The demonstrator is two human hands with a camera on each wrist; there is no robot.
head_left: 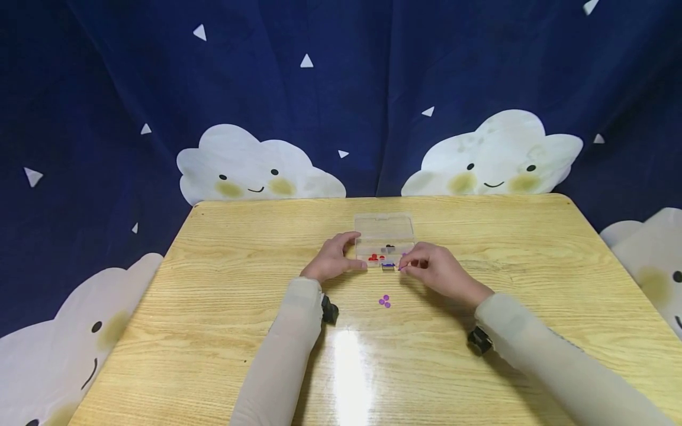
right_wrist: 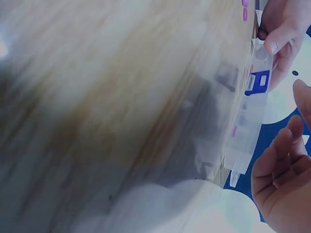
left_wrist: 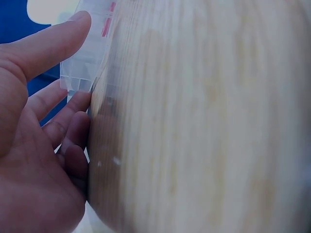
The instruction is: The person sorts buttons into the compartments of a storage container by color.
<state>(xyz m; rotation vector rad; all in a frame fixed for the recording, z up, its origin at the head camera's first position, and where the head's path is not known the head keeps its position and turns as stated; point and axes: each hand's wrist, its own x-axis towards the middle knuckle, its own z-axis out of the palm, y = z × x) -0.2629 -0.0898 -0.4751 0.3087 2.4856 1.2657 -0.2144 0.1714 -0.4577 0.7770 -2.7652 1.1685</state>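
While lying open on the wooden worktop (head_left: 224,307), sitting toward its far middle: a clear compartment box (head_left: 385,238), lid raised at the back, serving as landmark for everything else. Holding red pieces (head_left: 376,257) in a front-left compartment, a dark piece (head_left: 390,246) further back, and a blue piece (head_left: 388,265) at the front edge. Bracing the box's left end: the left hand (head_left: 334,258), thumb pressing the upper edge and fingers set against the side, as seen up close from the left wrist, where the thumb (left_wrist: 53,41) is lying along the clear plastic (left_wrist: 87,58); grip grasping the box. Hovering at the box's front-right corner: the right hand (head_left: 434,269), fingertips pinching a small purple bead (head_left: 403,266) just beside the box edge; grip clenched on that bead. Lying loose on the worktop, a little nearer than the box and between the two hands: a small cluster of purple beads (head_left: 385,302). Hanging behind the worktop, beyond the box: a dark blue cloth with smiling white clouds (head_left: 495,154). Blurring heavily in the right wrist view, yet showing the box (right_wrist: 248,121) and its blue piece (right_wrist: 258,82).
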